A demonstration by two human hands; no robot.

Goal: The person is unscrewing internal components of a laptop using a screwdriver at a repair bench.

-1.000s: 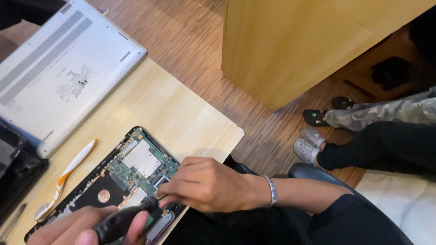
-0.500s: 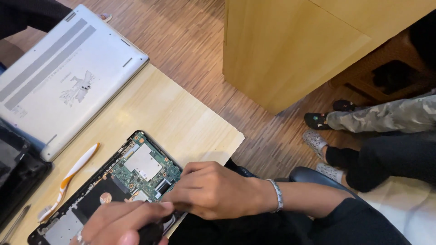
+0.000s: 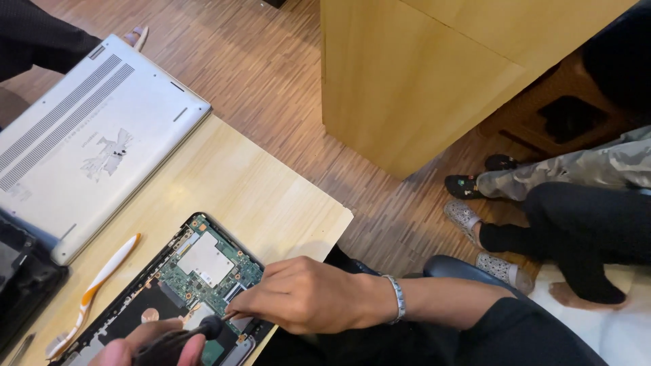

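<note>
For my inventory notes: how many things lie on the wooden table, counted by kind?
Opened device with green board: 1
Silver laptop, underside up: 1
White-orange pry tool: 1
Black item at the left edge: 1
Total: 4

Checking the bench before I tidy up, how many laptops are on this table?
2 for sure. A closed silver laptop lies underside up at the table's far left; an opened laptop with its circuit board bared sits under the hands. A dark object at the left edge is unclear.
</note>
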